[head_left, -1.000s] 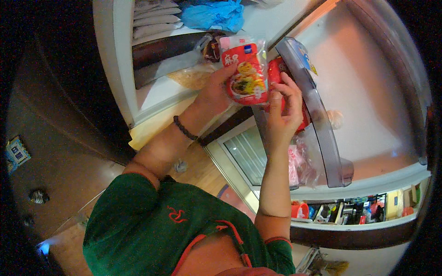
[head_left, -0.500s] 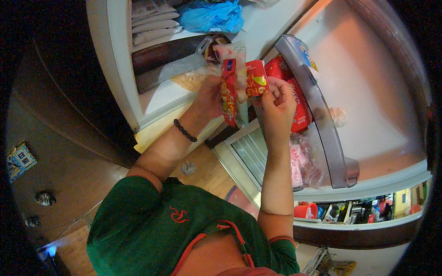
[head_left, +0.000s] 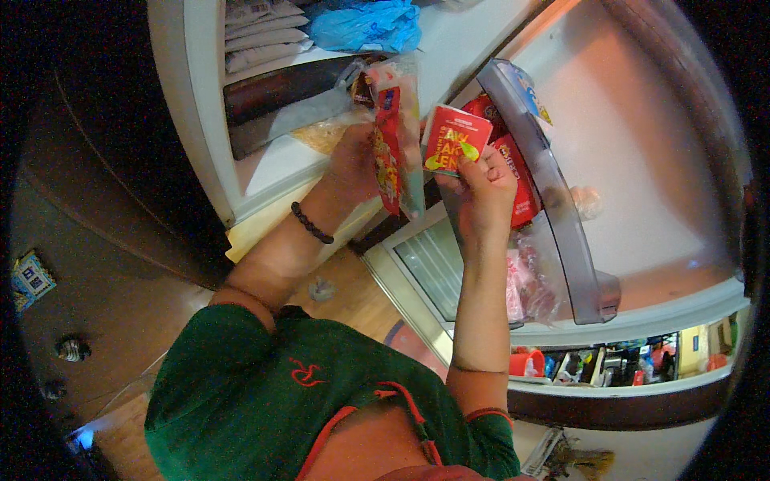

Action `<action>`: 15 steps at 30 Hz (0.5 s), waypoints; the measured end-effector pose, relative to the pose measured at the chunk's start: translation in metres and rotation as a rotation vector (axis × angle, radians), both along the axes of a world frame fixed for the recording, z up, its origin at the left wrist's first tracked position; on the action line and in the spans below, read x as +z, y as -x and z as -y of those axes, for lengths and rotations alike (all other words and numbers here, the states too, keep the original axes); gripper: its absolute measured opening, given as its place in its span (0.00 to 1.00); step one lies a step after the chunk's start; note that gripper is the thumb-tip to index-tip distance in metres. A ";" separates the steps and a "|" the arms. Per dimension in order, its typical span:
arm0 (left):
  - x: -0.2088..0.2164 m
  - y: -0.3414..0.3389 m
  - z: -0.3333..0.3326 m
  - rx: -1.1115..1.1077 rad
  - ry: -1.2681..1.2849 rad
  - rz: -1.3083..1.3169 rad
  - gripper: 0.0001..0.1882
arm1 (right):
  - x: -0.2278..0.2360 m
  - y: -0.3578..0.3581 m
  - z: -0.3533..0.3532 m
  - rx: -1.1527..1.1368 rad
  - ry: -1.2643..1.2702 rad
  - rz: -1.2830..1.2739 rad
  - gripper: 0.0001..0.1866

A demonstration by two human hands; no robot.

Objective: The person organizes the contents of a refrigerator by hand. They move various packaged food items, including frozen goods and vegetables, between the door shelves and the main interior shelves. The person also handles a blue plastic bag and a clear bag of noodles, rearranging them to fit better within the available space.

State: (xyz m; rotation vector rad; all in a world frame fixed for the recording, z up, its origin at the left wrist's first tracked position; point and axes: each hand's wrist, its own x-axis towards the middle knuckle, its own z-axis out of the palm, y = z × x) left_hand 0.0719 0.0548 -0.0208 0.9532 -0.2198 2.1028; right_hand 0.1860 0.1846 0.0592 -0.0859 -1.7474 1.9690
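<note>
My left hand (head_left: 355, 160) is closed on a red and clear plastic food packet (head_left: 389, 148), held upright and seen nearly edge-on; its fingers are mostly hidden behind the packet. Just to the right, my right hand (head_left: 488, 178) pinches the lower corner of a small flat red packet (head_left: 457, 128) with yellow lettering and a green leaf shape, its face toward me. The two packets are close together in front of an open fridge.
Stacked grey-white pouches (head_left: 265, 36) and a blue plastic bag (head_left: 365, 28) lie on the fridge shelf, above a dark brown drawer front (head_left: 285, 88). At right the open door carries a clear grey bin (head_left: 553, 184) with red packs (head_left: 521, 188) and a pink bag (head_left: 525, 280).
My right hand has turned the small red packet face-on and drawn it slightly away from the larger packet. My left hand and its packet have shifted a little left.
</note>
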 end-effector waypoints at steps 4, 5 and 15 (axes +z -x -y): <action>0.012 -0.003 0.005 0.112 0.114 0.057 0.30 | 0.002 -0.001 -0.007 0.018 0.017 -0.065 0.11; 0.012 -0.002 0.006 0.122 0.098 0.050 0.31 | 0.002 -0.001 -0.007 0.016 0.018 -0.070 0.10; -0.004 0.016 0.024 0.382 0.340 0.077 0.29 | 0.006 -0.004 -0.012 0.057 0.064 -0.113 0.09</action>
